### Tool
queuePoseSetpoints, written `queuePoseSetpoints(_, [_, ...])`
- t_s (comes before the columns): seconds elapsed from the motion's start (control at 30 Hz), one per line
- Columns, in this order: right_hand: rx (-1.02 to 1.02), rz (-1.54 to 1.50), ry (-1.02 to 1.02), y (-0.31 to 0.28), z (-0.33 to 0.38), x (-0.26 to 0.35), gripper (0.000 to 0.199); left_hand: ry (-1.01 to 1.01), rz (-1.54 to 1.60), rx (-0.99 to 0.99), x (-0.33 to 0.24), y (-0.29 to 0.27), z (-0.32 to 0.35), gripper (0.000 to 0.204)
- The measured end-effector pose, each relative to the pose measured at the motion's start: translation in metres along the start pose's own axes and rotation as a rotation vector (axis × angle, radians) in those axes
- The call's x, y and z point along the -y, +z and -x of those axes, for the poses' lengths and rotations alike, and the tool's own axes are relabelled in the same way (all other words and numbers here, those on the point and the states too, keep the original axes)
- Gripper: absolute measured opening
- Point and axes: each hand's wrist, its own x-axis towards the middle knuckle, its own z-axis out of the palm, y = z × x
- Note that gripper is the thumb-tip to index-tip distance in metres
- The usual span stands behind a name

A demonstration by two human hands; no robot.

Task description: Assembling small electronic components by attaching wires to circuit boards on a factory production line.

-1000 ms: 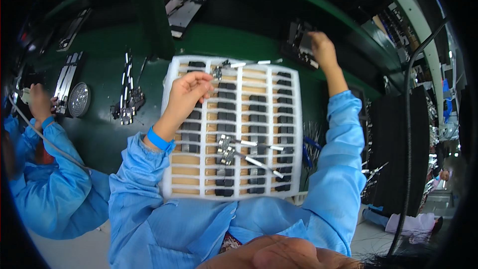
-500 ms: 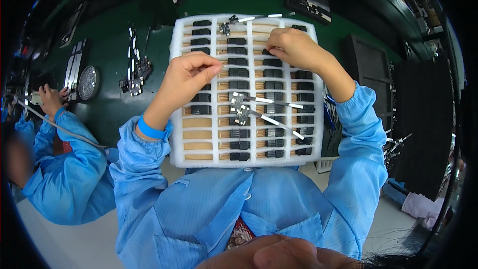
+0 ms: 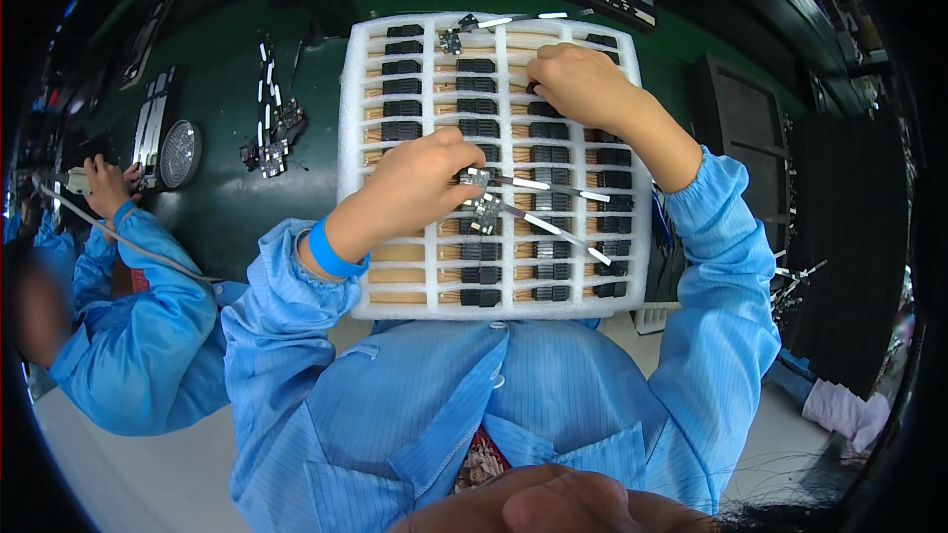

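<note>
A white foam tray (image 3: 348, 138) lies before me, its slots filled with black connectors on tan wires. My left hand (image 3: 420, 178), with a blue wristband, is over the middle of the tray. Its thumb and fingers close on a small circuit board (image 3: 476, 177) that has a black-and-white strip. A second circuit board (image 3: 485, 212) with a similar strip lies just below it. My right hand (image 3: 588, 84) is over the upper right slots, fingers curled together; a dark bit shows at the fingertips, its kind hidden. Another circuit board (image 3: 451, 41) rests near the tray's far edge.
More boards with strips (image 3: 272, 138) lie on the green table at the left, near a round mesh-faced object (image 3: 179, 153). A co-worker in a blue sleeve (image 3: 148, 365) works at far left. A dark tray (image 3: 746, 138) stands to the right.
My left hand has moved right and down, from above the left slots to the circuit board in the middle. My right hand stays over the upper right slots. The tray appears slightly higher in view.
</note>
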Motion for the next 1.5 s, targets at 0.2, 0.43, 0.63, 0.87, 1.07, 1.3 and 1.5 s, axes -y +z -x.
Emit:
queuePoseSetpoints(0.2, [0.059,-0.004,-0.006,-0.003,-0.003,0.001,0.014,-0.046,-0.052,0.038,-0.001,0.003,-0.001,0.025])
queuePoseSetpoints(0.43, [0.018,0.105,-0.088,0.004,-0.004,-0.002,0.016,-0.104,-0.227,0.017,-0.015,0.005,0.0,0.026])
queuePoseSetpoints(0.63, [0.024,-0.057,-0.031,0.003,0.0,-0.004,0.016,-0.099,-0.292,0.011,-0.017,0.005,0.002,0.027])
queuePoseSetpoints(0.87, [0.039,0.075,-0.05,0.003,0.0,0.001,0.011,-0.018,-0.093,-0.078,-0.01,0.006,0.0,0.025])
queuePoseSetpoints(1.07, [-0.097,0.013,-0.108,0.006,0.004,-0.006,0.011,-0.273,0.592,0.03,-0.001,0.003,-0.006,0.015])
queuePoseSetpoints(1.3, [-0.097,-0.104,-0.078,0.003,0.005,-0.008,0.012,-0.284,1.116,0.09,0.008,-0.013,-0.01,0.013])
queuePoseSetpoints(1.5, [-0.239,-0.367,-0.047,-0.005,0.016,-0.017,0.014,-0.161,1.258,0.184,-0.008,-0.023,-0.009,0.017])
